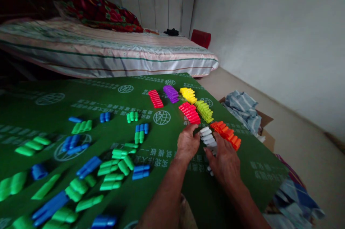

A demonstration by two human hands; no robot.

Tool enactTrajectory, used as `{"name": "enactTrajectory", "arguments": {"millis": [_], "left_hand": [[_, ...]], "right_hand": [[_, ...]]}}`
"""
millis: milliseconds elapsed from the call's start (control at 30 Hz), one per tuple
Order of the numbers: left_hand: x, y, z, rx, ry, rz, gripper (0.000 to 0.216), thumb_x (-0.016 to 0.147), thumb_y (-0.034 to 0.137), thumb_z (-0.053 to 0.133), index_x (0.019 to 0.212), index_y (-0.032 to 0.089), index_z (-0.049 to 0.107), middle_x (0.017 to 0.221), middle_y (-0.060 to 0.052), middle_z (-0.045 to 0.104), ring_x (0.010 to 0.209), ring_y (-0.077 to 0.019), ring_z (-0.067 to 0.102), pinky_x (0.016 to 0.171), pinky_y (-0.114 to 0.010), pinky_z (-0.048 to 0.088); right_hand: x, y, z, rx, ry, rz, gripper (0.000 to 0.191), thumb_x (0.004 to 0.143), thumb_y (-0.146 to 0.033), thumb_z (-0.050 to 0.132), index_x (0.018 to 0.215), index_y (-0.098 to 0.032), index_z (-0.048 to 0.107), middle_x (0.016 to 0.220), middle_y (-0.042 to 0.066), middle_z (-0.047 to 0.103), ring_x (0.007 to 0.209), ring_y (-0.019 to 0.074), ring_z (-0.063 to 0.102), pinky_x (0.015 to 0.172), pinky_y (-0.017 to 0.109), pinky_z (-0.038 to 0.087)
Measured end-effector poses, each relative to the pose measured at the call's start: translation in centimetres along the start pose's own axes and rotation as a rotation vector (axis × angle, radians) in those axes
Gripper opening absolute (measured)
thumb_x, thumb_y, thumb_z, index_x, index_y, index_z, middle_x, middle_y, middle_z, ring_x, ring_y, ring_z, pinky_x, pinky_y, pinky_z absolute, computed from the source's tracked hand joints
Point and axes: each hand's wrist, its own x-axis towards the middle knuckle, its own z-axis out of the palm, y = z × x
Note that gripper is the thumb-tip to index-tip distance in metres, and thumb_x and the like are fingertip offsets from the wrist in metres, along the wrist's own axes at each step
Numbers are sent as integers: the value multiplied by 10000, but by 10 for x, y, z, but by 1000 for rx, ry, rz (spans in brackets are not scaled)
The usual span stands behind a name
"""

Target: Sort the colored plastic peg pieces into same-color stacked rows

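Note:
On a green printed board [161,143] both my hands work at a row of white plastic pieces [207,136]. My left hand [187,144] sits at the row's left side, fingers curled against the pieces. Over the near end of the row lies my right hand [224,163], its fingers bent down onto the white pieces and hiding part of them. Neat rows stand close by: orange [226,134], pink-red [191,112], lime [205,110], yellow [188,94], purple [171,93] and red [155,98].
Loose green pieces [113,171] and blue pieces [88,166] lie scattered over the board's left half. A bed [107,51] stands behind the board. A cardboard box with striped cloth [242,108] sits off the right edge, and a red box [201,38] against the far wall.

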Motion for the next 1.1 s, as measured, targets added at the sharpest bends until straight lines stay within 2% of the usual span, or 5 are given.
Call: {"name": "enactTrajectory", "arguments": {"millis": [133, 300, 700, 1100], "left_hand": [[0, 3, -2, 48, -49, 22, 379, 715, 73, 526, 1049, 192, 663, 1146, -63, 680, 1046, -173, 613, 989, -328, 453], [-2, 6, -4, 96, -85, 39, 370, 708, 73, 541, 1024, 212, 672, 1122, -49, 687, 1076, -165, 595, 1000, -306, 436], [-3, 8, -4, 208, -110, 25, 300, 730, 117, 538, 956, 253, 681, 1036, -20, 698, 1043, -158, 594, 961, -274, 436], [-3, 5, -2, 242, -123, 64, 324, 745, 134, 523, 1000, 270, 668, 1044, -10, 695, 1022, -151, 591, 926, -262, 443]], "right_hand": [[1, 2, 3, -20, -33, 16, 435, 839, -300, 514, 1244, -141, 493, 1084, 154, 646, 965, 299, 598, 816, 419, 475], [2, 5, 4, -21, -41, 24, 419, 850, -312, 496, 1236, -151, 512, 1054, 143, 660, 934, 287, 609, 814, 415, 472], [5, 7, 4, 6, -50, 38, 400, 852, -295, 481, 1213, -137, 546, 1125, 130, 662, 958, 257, 624, 826, 375, 489], [5, 12, 7, 80, -46, 54, 436, 839, -303, 503, 1241, -138, 542, 1200, 136, 636, 979, 259, 634, 843, 391, 509]]}}
